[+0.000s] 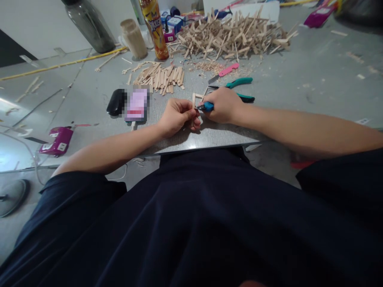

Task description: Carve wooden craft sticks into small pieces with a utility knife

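Note:
Near the table's front edge, my left hand (pixel 178 115) pinches a small piece made of thin wooden sticks (pixel 194 99), which stands up between the fingertips. My right hand (pixel 224 104) is closed around blue-handled pliers (pixel 208 106). Their dark jaws point left and meet the wooden piece at my left fingertips; whether they bite into it is too small to tell. Just beyond my right hand lie teal-handled pliers (pixel 239 82), partly covered by it. A pink-handled knife (pixel 229 69) rests behind them.
Flat wooden sticks (pixel 161 77) lie in a pile ahead, with a bigger heap (pixel 236 36) behind. A phone (pixel 137 104) and a black mouse-like object (pixel 116 102) sit left. Farther back stand a drink bottle (pixel 155 32), a jar (pixel 134 40) and a dark bottle (pixel 89 28).

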Tool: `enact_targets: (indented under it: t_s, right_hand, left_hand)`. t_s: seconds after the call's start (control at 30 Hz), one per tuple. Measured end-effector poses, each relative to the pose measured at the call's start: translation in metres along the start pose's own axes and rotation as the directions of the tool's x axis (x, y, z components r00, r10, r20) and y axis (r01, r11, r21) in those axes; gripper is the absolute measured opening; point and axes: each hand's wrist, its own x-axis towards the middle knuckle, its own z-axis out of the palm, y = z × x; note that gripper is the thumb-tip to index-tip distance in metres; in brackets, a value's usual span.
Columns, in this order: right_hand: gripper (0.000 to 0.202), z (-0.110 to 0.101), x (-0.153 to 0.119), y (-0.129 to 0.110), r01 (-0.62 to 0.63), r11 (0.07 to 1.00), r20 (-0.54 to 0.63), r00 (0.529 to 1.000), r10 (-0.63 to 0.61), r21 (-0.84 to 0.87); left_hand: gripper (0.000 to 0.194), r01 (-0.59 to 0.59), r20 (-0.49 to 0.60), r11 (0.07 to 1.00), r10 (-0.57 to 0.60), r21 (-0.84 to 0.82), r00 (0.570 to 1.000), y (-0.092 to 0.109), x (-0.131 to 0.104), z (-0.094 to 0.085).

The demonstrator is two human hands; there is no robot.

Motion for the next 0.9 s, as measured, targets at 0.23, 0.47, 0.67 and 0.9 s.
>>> enact_targets:
  t_s: [0.23, 0.47, 0.67, 0.9]
  right_hand:
    - [0.014, 0.005, 0.008, 0.005, -0.045, 0.999, 0.007, 0.999, 0.045, 0.012]
    - [0.031, 0.001, 0.009, 0.004, -0.094, 0.995, -0.045, 0.994, 0.096, 0.036]
    - [0.052, -0.003, 0.006, 0.007, -0.162, 0.984, -0.099, 0.981, 0.168, 0.067]
    - [0.056, -0.007, 0.004, 0.006, -0.145, 0.986, -0.165, 0.974, 0.158, 0.088]
  left_hand:
    - [0.026, 0.016, -0.072, 0.998, -0.011, 0.061, 0.997, -0.002, 0.006, 0.002]
    - [0.024, -0.03, -0.045, 0.999, 0.03, -0.012, 0.999, -0.001, 0.004, 0.002]
    - [0.03, -0.041, -0.069, 0.998, 0.037, -0.051, 0.997, -0.002, 0.005, -0.002]
    - [0.031, -0.007, -0.111, 0.998, 0.001, -0.056, 0.994, 0.003, 0.004, 0.001]
